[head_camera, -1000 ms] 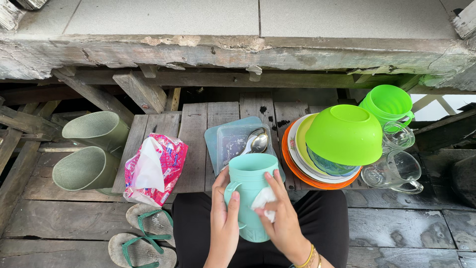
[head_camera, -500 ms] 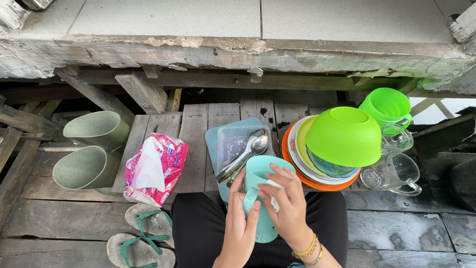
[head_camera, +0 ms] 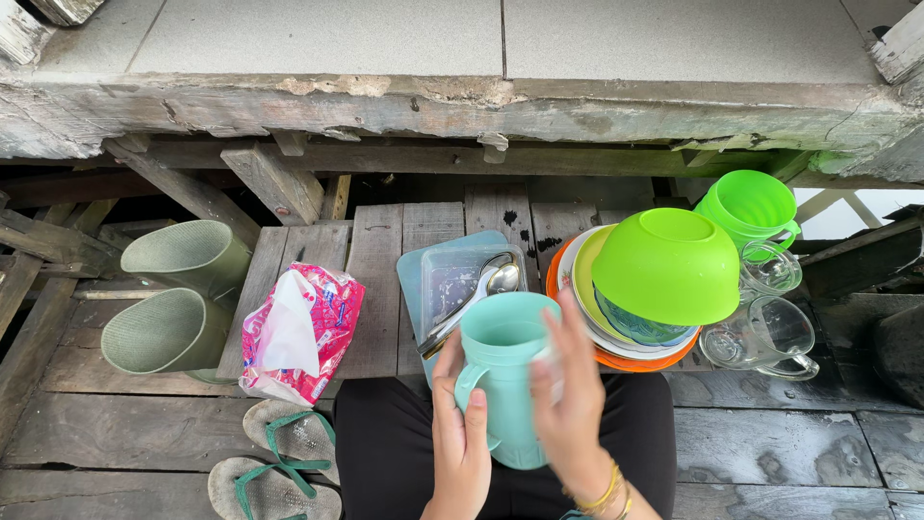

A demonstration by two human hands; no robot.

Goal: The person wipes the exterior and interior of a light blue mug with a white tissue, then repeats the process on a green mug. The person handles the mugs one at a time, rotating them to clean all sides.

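I've got the teal mug (head_camera: pixel 507 385) upright over my lap, just in front of the near edge of the plank deck (head_camera: pixel 385 250). My left hand (head_camera: pixel 460 433) grips it on the handle side, thumb lying along the handle, fingers wrapped behind & out of sight. My right hand (head_camera: pixel 575 400) is pressed flat against the mug's other side, fingers up by the rim; it's motion-blurred, so can't tell if there's anything under the palm. Mug's base is hidden betw. my hands.

On the deck just beyond the mug: a clear plastic tub (head_camera: pixel 460 279) w/ a metal spoon (head_camera: pixel 486 289) lying slantwise in it, handle end cut off behind the mug rim. To the right, a lime-green bowl (head_camera: pixel 669 265) sits upturned on a stack of plates (head_camera: pixel 582 308); only the plates' rims show, the rest is covered. Past that, at the deck's right edge, a green mug (head_camera: pixel 751 207) & glass mugs (head_camera: pixel 770 332), hard to read as they're see-through.

Left side: a pink printed bag (head_camera: pixel 298 332) w/ white lining showing, then two grey-green boots (head_camera: pixel 178 294) lying w/ openings toward me, feet hidden. Sandals (head_camera: pixel 284 462) at the near left corner, one partly cut off by the frame.
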